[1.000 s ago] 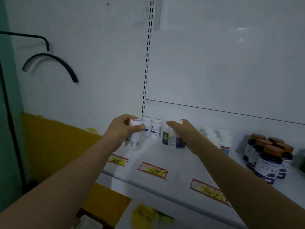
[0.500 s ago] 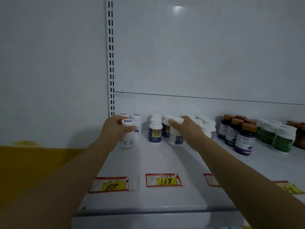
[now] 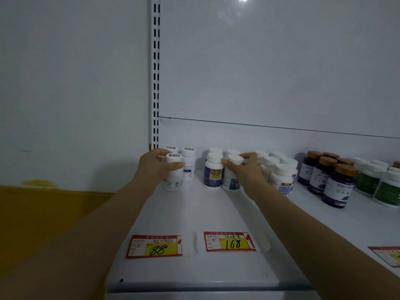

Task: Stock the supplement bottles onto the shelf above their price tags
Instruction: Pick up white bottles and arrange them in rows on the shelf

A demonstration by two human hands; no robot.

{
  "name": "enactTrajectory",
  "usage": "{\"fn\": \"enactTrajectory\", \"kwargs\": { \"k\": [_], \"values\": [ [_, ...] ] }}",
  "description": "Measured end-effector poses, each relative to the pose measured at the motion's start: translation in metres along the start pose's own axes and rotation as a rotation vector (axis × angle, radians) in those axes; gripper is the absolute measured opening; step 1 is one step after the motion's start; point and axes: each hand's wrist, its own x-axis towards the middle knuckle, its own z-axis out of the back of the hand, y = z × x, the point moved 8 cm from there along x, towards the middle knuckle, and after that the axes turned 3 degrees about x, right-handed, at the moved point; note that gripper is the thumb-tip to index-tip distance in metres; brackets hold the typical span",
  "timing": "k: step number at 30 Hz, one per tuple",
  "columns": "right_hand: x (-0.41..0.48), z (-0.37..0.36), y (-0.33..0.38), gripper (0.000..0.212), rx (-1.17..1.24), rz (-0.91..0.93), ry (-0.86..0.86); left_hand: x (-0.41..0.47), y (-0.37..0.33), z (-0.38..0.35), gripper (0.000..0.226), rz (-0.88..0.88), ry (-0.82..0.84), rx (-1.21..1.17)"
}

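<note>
Over the last second we have brought both bottles down: 1 second ago the white bottle (image 3: 173, 180) in our left hand (image 3: 154, 167) was tilted and clear of the shelf (image 3: 194, 213), and now it stands upright with its base on the surface. The blue-labelled bottle (image 3: 230, 180) in our right hand (image 3: 249, 172) has settled the same way. Neither hand has let go. Our left fingers are curled round the upper body of the white bottle, thumb across its front just under the cap. Our right fingers (image 3: 249, 156) and thumb pinch the other bottle at its cap and shoulder. Just beyond our left fingertips stands 1 matching white bottle (image 3: 188, 163), with another cap showing behind it. Touching or just beside our right thumb is a bottle with the same blue label (image 3: 213, 173), so each bottle has joined its own kind. Back toward our wrists and nearer the shelf edge lie the 88 price tag (image 3: 154, 246), roughly in line with the left bottle, and the 168 price tag (image 3: 229, 241), in line with the right 1. We judge this pair placed above the correct tags. What remains is to release both cleanly without knocking the close neighbours, then fetch more stock.
</note>
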Motion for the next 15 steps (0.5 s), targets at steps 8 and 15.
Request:
{"fn": "enactTrajectory", "kwargs": {
  "k": [8, 15],
  "values": [
    [0.0043, -0.0038, -0.0030, 0.054, 0.021, 0.008, 0.043, -0.0008, -0.0017, -0.0061, 0.028, -0.019, 0.044, -0.054],
    [0.0024, -0.0063, -0.0076, 0.064, 0.048, 0.006, 0.119, 0.0040, 0.0020, -0.0012, 0.028, -0.026, 0.017, -0.018]
  ]
}}
